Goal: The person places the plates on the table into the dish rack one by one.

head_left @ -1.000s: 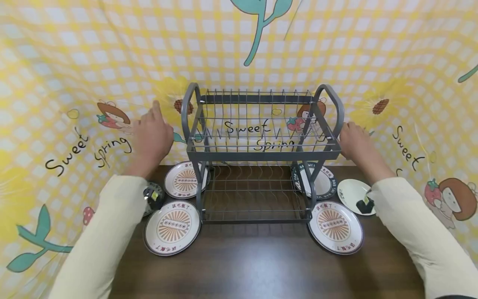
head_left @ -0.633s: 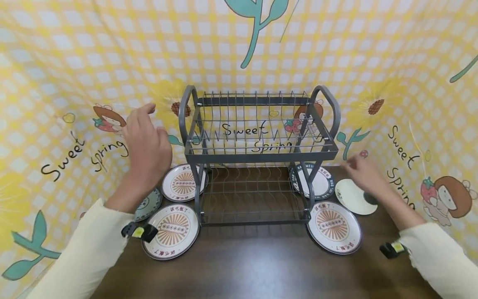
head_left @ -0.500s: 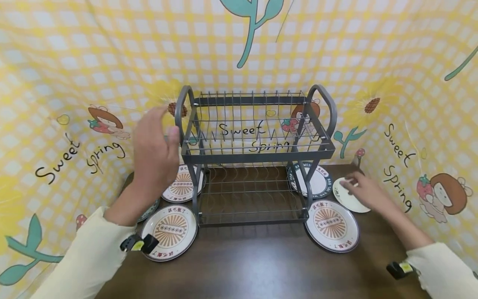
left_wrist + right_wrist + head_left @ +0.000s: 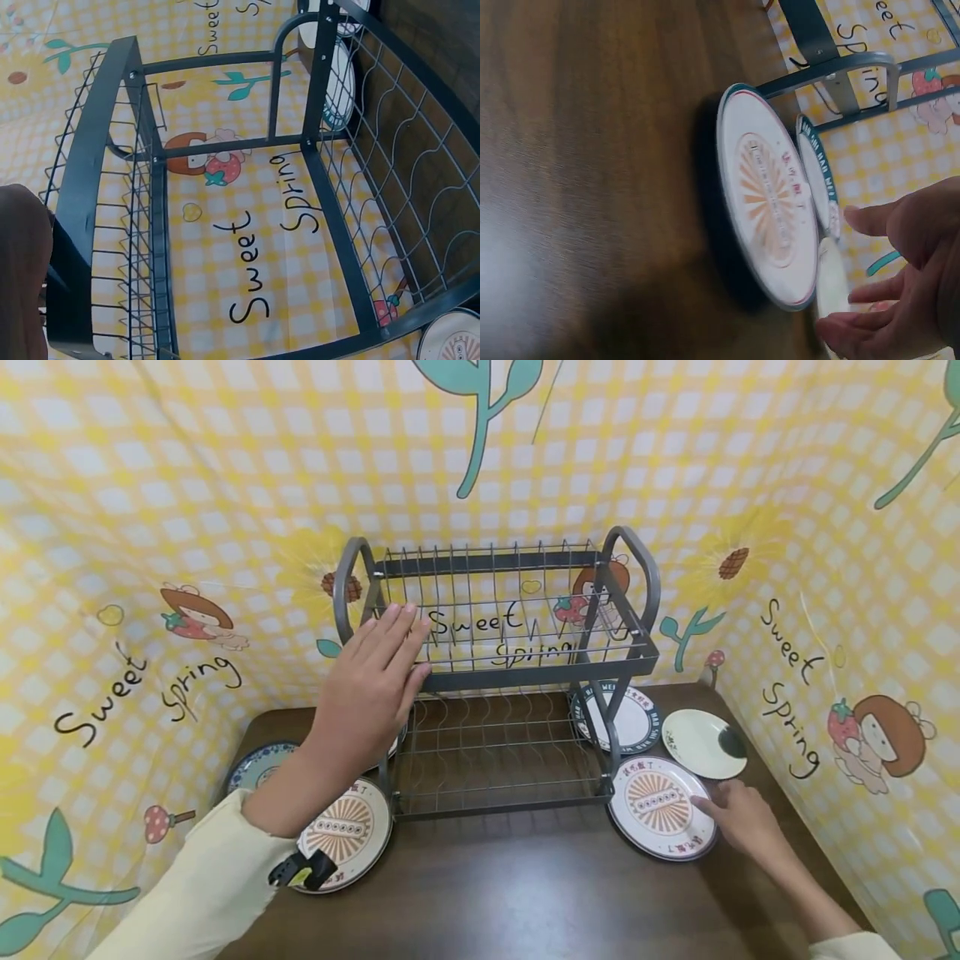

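A dark grey two-tier dish rack (image 4: 525, 675) stands against the cloth backdrop. My left hand (image 4: 363, 693), fingers straight, overlaps the upper tier's front left corner; in the left wrist view part of that hand (image 4: 22, 277) shows beside the top rail. At the rack's right, my right hand (image 4: 742, 818) is at the outer rim of a white plate with an orange sunburst (image 4: 660, 806). Its thumb points over the rim. The right wrist view shows the right hand (image 4: 907, 277) with thumb and fingers spread apart, nothing between them.
Behind the sunburst plate lie a cream plate (image 4: 697, 739) and a blue-rimmed plate (image 4: 637, 722). Left of the rack are another sunburst plate (image 4: 348, 831) and a blue-green patterned plate (image 4: 258, 764), partly hidden by the left arm. Cloth walls enclose the brown table (image 4: 495, 885).
My right hand has left the rack's right side and come forward past the cream plate to the front right plate. My left hand has moved right and down onto the rack's upper front left corner.
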`<state>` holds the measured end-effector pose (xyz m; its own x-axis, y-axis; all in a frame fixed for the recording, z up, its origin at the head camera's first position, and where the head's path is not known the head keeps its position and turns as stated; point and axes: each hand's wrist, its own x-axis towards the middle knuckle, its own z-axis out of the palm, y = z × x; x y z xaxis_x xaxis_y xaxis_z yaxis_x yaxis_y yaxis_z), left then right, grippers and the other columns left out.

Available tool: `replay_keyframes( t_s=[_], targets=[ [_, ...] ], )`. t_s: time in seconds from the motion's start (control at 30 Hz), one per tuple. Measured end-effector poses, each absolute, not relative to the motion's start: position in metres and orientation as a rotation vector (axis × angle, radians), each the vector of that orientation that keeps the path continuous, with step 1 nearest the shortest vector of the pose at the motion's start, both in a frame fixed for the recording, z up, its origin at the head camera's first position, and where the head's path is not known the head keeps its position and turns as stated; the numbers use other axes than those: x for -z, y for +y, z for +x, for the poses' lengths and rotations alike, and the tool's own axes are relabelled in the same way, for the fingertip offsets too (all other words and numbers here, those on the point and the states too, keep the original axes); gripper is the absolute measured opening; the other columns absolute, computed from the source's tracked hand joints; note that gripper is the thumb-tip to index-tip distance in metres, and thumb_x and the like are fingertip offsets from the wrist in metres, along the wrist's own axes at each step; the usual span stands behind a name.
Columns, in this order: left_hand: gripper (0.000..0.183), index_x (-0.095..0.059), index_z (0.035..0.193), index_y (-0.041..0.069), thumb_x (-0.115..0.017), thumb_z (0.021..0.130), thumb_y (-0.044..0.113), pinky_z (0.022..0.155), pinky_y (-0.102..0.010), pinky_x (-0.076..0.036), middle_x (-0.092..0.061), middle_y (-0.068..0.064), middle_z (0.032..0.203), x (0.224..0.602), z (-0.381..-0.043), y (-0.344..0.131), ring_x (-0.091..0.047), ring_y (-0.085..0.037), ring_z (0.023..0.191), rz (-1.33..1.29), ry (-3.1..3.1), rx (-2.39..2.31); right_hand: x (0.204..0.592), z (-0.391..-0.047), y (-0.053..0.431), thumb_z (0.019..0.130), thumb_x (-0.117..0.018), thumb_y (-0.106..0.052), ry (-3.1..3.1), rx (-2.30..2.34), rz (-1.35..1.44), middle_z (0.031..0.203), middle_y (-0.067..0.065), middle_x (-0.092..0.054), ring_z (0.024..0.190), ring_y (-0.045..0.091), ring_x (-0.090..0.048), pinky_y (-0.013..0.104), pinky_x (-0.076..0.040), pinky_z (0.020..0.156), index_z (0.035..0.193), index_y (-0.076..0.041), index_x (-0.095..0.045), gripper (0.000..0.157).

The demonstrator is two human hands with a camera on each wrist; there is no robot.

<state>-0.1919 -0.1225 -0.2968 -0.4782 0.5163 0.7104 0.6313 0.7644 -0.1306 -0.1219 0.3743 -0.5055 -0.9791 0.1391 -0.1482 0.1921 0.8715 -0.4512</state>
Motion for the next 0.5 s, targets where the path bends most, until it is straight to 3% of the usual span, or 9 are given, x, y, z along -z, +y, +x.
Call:
replay_keyframes(
  t_s=[0.17,0.4,0.5],
  targets=[
    [0.048,-0.049,0.140,0.002,-0.058,0.097,0.022,0.116,-0.047,-0.033,-0.047,-0.017,0.144,0.297,-0.192,-0.123,-0.041,-0.032,0.137,-0.856,-2.183,0.128,0.516,-0.118,0.373,0.093,-0.058,-0.047,2.814,0.775,0.324,0.118,0.043,-0.051,0.111,0.056,-0.049,0.060,-0.045,0.091,0.128,0.023,-0.038,0.081],
    [0.048,-0.050,0.140,0.005,-0.057,0.097,0.024,0.113,-0.046,-0.037,-0.050,-0.016,0.143,0.295,-0.191,-0.124,-0.044,-0.030,0.136,-0.856,-2.182,0.155,0.529,-0.118,0.374,0.095,-0.058,-0.034,2.623,1.102,0.511,0.128,0.047,-0.039,0.097,0.045,-0.063,0.039,-0.060,0.074,0.134,0.026,-0.025,0.078],
    [0.047,-0.051,0.140,0.006,-0.056,0.097,0.025,0.113,-0.045,-0.038,-0.051,-0.015,0.142,0.295,-0.192,-0.123,-0.046,-0.029,0.134,-0.851,-2.177,0.172,0.532,-0.118,0.377,0.096,-0.057,-0.026,2.547,1.253,0.547,0.129,0.048,-0.036,0.096,0.043,-0.064,0.039,-0.060,0.077,0.133,0.029,-0.023,0.074]
  ],
)
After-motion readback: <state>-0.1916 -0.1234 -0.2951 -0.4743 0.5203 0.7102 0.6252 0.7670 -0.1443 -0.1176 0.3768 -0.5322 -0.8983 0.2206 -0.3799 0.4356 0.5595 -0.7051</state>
